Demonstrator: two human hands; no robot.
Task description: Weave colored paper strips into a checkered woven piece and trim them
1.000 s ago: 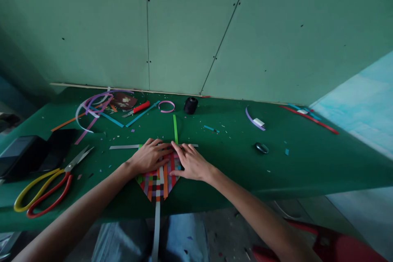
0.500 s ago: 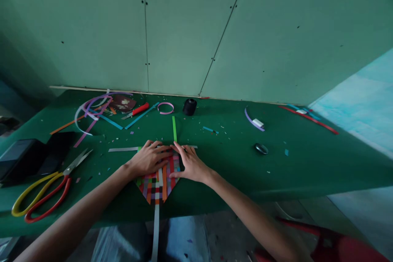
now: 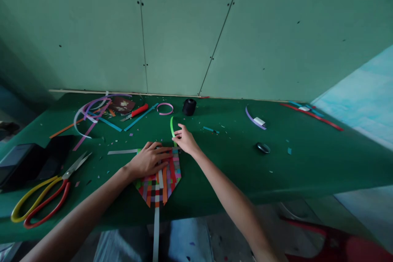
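A multicoloured woven piece of flat strips [image 3: 151, 190] lies on the green table, its lower end cut to angled points. My left hand [image 3: 150, 159] rests flat across its upper part, fingers stretched out, covering much of the weave. At the top right edge, my right hand [image 3: 186, 141] pinches a bright green strip [image 3: 172, 125], which stands up and bends away from the piece. A pale strip [image 3: 123, 152] sticks out to the left, and a long grey-white strip [image 3: 156, 229] hangs over the table's front edge.
Large scissors [image 3: 66, 178] with yellow and red handles lie open at left, beside a black case [image 3: 23, 163]. Behind are tangled strips [image 3: 89, 110], a red-handled cutter [image 3: 138, 110], a pink ring [image 3: 165, 109] and a black cylinder [image 3: 189, 107]. A dark oval object [image 3: 263, 148] sits right.
My right hand has left the right side of the weave, moved up and taken hold of the green strip, which now curves. My left hand stays in place.
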